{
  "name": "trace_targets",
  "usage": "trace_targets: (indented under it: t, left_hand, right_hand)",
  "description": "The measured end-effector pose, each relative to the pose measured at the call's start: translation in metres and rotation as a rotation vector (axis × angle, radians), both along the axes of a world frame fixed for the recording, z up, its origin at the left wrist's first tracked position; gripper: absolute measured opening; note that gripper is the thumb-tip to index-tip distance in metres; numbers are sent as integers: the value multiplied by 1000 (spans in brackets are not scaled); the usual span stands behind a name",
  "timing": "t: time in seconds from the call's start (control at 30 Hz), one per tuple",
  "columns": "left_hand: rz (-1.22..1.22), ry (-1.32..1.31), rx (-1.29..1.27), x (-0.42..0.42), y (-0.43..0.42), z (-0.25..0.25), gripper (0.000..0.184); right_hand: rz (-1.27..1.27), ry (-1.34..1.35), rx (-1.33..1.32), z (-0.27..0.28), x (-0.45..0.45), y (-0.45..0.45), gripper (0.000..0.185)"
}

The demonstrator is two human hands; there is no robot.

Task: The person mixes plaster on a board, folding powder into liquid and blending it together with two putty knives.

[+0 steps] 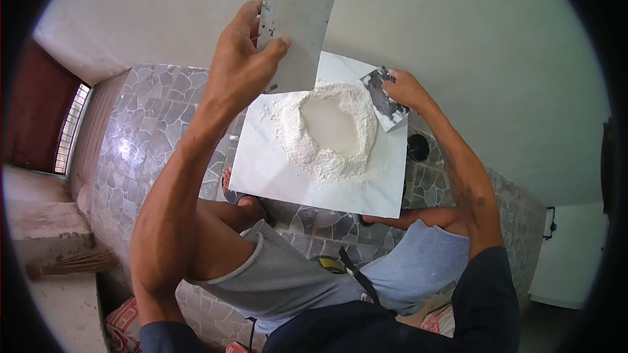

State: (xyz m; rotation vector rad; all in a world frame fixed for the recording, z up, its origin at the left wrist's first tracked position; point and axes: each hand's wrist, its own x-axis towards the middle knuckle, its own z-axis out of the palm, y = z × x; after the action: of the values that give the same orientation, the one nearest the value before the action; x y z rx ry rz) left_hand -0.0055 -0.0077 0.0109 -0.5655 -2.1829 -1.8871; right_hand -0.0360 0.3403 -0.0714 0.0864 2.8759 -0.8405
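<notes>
My left hand [252, 59] is raised and closed on a flat grey rectangular plate [297, 33], with the thumb across its face and the fingers mostly behind. Dark specks mark the plate's left side. Below it, a ring of white powder [297, 147] surrounds a pool of milky liquid [331, 124] on a white marbled board [258, 167]. At the board's right corner my right hand [407, 90] grips a rectangular scraper blade [383, 95] smeared with white. Its lower end hangs beside the powder ring; I cannot tell whether it touches the board.
A pale wall [418, 13] rises behind the board. Stone-patterned tiles [150, 111] cover the floor. A dark round container [417, 148] stands right of the board. A broom [78, 261] lies at the left, near a printed sack [124, 323]. My legs flank the board.
</notes>
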Motion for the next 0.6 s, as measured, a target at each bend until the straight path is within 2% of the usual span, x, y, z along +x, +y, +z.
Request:
trace_targets:
  t: [0.03, 0.23, 0.43, 0.6]
  left_hand:
    - [2, 1, 2, 0, 0, 0, 49]
    - [29, 12, -16, 1, 0, -2, 49]
    - [22, -21, 13, 5, -3, 1, 47]
    - [56, -63, 31, 7, -5, 5, 45]
  right_hand:
    - [37, 64, 101, 6, 3, -6, 44]
    - [132, -5, 337, 38, 23, -50, 39]
    - [309, 5, 366, 58, 25, -73, 35]
    - [379, 39, 383, 42, -26, -52, 40]
